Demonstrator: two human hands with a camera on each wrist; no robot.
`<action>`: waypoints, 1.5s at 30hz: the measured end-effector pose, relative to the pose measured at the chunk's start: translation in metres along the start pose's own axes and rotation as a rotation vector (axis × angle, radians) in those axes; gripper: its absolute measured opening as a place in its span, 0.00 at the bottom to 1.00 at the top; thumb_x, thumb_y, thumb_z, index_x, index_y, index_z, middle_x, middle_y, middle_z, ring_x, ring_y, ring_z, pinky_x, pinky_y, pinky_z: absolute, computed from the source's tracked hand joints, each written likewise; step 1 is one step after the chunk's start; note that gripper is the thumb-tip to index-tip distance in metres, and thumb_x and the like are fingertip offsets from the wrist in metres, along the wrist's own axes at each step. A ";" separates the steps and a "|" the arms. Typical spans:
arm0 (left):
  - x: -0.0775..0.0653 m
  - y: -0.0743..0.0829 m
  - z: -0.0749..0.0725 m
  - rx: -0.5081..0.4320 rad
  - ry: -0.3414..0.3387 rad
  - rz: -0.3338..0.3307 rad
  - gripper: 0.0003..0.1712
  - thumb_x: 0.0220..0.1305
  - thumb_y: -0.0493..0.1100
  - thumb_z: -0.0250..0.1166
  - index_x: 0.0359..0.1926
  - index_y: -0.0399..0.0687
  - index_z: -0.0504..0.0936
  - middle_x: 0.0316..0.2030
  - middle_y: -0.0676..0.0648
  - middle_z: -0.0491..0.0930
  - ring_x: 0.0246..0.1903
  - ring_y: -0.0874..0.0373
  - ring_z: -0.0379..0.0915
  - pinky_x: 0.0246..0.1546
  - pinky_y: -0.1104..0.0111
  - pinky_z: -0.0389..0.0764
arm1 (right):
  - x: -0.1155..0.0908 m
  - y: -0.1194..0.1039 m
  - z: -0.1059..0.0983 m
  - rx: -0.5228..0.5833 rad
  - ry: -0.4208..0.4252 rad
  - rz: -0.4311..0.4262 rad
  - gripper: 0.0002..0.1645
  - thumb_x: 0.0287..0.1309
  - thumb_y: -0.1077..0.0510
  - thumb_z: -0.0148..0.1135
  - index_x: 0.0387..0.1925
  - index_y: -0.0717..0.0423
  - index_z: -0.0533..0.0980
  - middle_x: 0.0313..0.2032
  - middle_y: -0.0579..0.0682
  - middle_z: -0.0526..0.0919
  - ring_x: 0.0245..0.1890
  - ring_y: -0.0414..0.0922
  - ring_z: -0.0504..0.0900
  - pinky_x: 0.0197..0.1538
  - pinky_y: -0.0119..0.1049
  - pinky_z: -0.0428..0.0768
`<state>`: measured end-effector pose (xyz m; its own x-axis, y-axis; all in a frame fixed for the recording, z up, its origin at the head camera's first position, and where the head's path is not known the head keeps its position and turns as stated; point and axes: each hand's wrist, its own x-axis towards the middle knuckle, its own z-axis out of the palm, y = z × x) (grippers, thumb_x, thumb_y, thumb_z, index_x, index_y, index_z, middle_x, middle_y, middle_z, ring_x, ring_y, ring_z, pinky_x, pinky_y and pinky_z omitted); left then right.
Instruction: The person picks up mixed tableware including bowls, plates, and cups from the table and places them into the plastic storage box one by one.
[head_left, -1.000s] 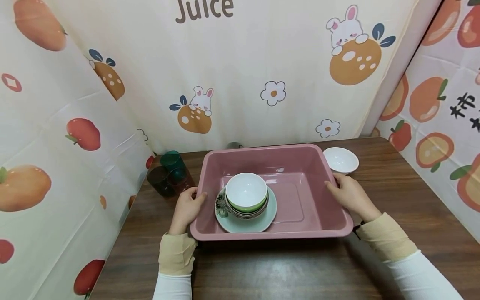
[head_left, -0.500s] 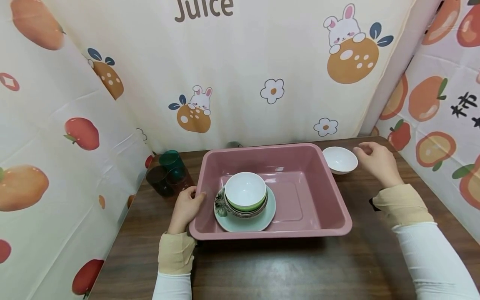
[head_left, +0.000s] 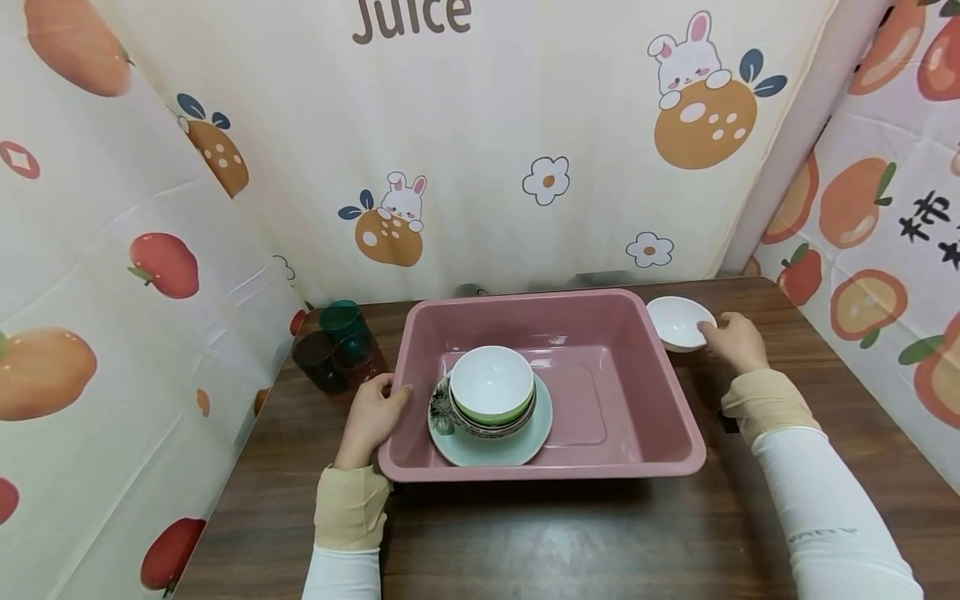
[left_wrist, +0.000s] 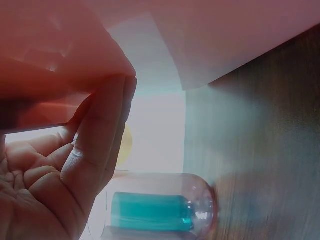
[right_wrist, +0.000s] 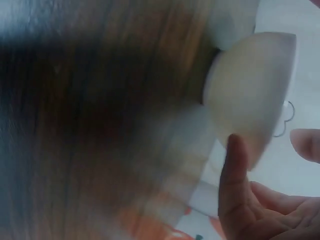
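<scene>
A pink rectangular plastic basin (head_left: 577, 473) stands on the brown wooden table. My left hand (head_left: 375, 417) grips its left rim, thumb over the top and fingers below on the outside. Inside the basin, to the left, lies a pale green plate (head_left: 537, 433) bearing stacked bowls, with a white bowl with a green outside (head_left: 491, 382) on top. Past the basin's right back corner sits a white bowl (head_left: 678, 321). My right hand (head_left: 737, 342) is at that bowl's right side. In the right wrist view a fingertip (right_wrist: 235, 145) touches its outside, while the thumb stands apart from the rim.
Left of the basin stand tinted cups: a green one (head_left: 343, 317), a dark one (head_left: 318, 362) and a reddish one (head_left: 362, 360). Printed cloth hangs along the back (head_left: 480, 125) and both sides. Bare table (head_left: 540, 533) lies in front of the basin.
My right hand has let go of the basin's right rim, swung out to the right, and come in to the white bowl. My left hand and the basin have stayed put.
</scene>
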<state>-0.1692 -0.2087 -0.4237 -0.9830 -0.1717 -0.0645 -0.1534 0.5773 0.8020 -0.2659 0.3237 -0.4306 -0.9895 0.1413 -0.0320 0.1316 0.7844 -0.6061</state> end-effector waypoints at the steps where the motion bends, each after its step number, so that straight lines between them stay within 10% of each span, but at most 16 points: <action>1: 0.000 0.000 0.000 0.002 0.001 0.001 0.15 0.66 0.43 0.60 0.47 0.37 0.82 0.37 0.39 0.84 0.33 0.53 0.77 0.34 0.68 0.75 | 0.001 0.000 0.002 0.003 0.006 -0.004 0.38 0.68 0.50 0.44 0.59 0.85 0.61 0.45 0.80 0.77 0.45 0.71 0.78 0.51 0.58 0.73; 10: 0.000 0.002 -0.001 0.005 0.012 0.008 0.14 0.66 0.44 0.59 0.44 0.38 0.83 0.35 0.40 0.84 0.31 0.54 0.75 0.33 0.68 0.74 | 0.004 0.000 0.010 0.059 -0.015 0.026 0.25 0.59 0.60 0.44 0.46 0.81 0.73 0.08 0.33 0.76 0.17 0.34 0.77 0.30 0.24 0.67; 30: 0.001 0.004 -0.001 0.016 -0.007 0.002 0.16 0.67 0.43 0.59 0.47 0.36 0.82 0.36 0.39 0.84 0.31 0.54 0.77 0.32 0.68 0.75 | 0.001 0.000 0.008 0.108 -0.020 0.067 0.25 0.60 0.60 0.42 0.43 0.80 0.76 0.08 0.33 0.76 0.18 0.32 0.74 0.28 0.24 0.67; 45: 0.001 0.004 0.000 0.030 -0.009 -0.011 0.16 0.66 0.44 0.59 0.48 0.37 0.82 0.36 0.40 0.84 0.32 0.54 0.77 0.33 0.67 0.76 | -0.005 -0.027 -0.031 0.109 0.053 -0.001 0.26 0.62 0.58 0.41 0.43 0.77 0.77 0.09 0.32 0.77 0.17 0.30 0.76 0.25 0.26 0.70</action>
<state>-0.1707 -0.2067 -0.4202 -0.9821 -0.1713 -0.0783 -0.1669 0.5991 0.7831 -0.2623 0.3207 -0.3890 -0.9846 0.1746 0.0090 0.1205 0.7149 -0.6888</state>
